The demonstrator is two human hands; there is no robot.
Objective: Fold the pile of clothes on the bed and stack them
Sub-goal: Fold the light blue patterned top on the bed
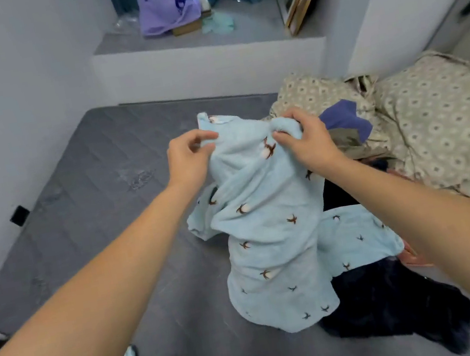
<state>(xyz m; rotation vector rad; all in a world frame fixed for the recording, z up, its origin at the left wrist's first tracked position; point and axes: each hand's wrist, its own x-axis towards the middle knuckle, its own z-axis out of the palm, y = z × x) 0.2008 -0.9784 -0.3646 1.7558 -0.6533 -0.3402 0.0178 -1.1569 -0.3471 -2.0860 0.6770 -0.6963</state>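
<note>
We see open grey quilted mattress [81, 205] to the left of our hands. On the right, a heap of dark and blue clothes [387, 301] and patterned beige pillows [436, 117] block the way.

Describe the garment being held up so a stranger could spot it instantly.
Start at the grey mattress and find the clothes heap on its right side. Above it, the left hand and right hand pinch the top edge of a light blue garment. Unlike the dark navy clothing beside it, it is pale with small brown-and-white sprigs.
</note>
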